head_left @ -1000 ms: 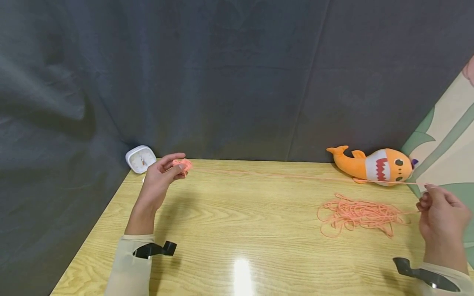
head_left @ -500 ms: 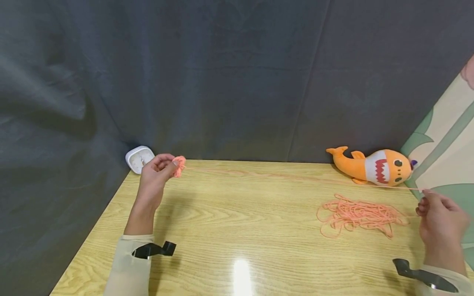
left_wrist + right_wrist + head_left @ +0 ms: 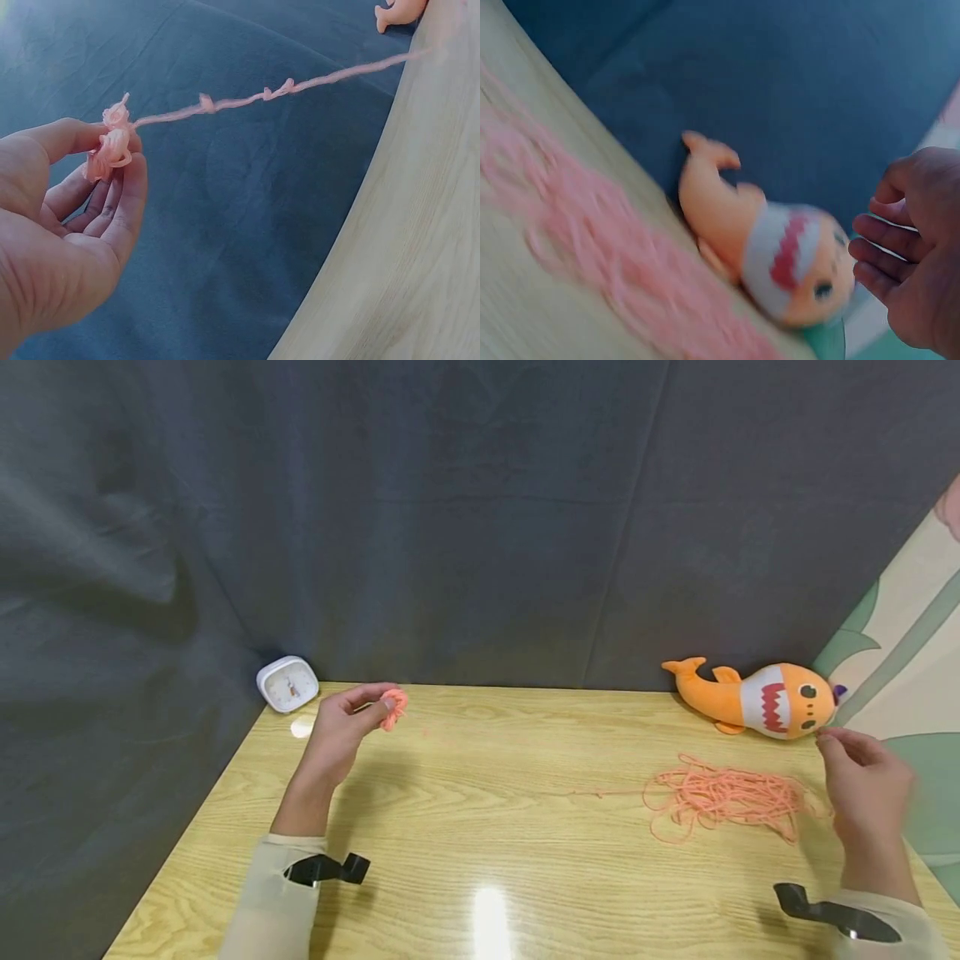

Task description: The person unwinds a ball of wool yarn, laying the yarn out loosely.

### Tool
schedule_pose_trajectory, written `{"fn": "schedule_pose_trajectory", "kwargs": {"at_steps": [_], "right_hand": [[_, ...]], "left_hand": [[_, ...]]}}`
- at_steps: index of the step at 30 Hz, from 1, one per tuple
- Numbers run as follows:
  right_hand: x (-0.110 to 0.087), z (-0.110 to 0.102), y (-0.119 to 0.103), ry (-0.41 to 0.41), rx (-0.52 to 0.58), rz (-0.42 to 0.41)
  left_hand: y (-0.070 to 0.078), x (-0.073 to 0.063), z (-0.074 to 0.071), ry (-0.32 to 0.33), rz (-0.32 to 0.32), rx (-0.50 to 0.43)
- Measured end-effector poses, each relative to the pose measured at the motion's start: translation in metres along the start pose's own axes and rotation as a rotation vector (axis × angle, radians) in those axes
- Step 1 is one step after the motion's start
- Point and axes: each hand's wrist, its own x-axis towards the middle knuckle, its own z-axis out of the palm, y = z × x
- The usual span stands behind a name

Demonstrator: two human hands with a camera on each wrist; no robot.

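My left hand point(image 3: 337, 735) pinches a small bundle of coral-pink yarn point(image 3: 393, 708) between thumb and fingers, above the back left of the table. In the left wrist view, a kinked strand point(image 3: 337, 75) runs from the bundle point(image 3: 112, 146) toward the table. My right hand point(image 3: 866, 785) hovers at the right, just in front of the orange shark plush point(image 3: 765, 702). Its fingers are loosely bent, and no yarn shows between them in the right wrist view. Beside this hand a loose heap of the same yarn point(image 3: 731, 797) lies on the table, with one strand trailing left.
A white clock point(image 3: 288, 684) stands at the back left corner of the wooden table point(image 3: 487, 827). Dark cloth point(image 3: 465, 527) hangs behind and at the left. A patterned panel point(image 3: 915, 677) borders the right side.
The strand stretched taut between the hands no longer reaches my right hand, which has let it go and moved left. My left hand has shifted right with the bundle.
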Motion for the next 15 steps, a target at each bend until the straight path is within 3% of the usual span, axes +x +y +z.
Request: {"fn": "schedule_pose_trajectory", "kwargs": {"at_steps": [5,9,12,15], "right_hand": [[-0.026,0.032,-0.025,-0.166,0.177,-0.231],[-0.049,0.070,-0.036,-0.368,0.380,-0.417],[-0.068,0.100,-0.046,-0.503,0.425,-0.502],[-0.086,0.126,-0.055,-0.586,0.390,-0.542]], "left_hand": [[-0.001,-0.002,0.001,-0.025,0.020,-0.022],[-0.001,-0.001,0.002,-0.016,0.001,-0.029],[0.000,-0.001,0.003,-0.023,-0.002,-0.044],[0.000,-0.001,0.005,-0.030,-0.011,-0.068]]}}
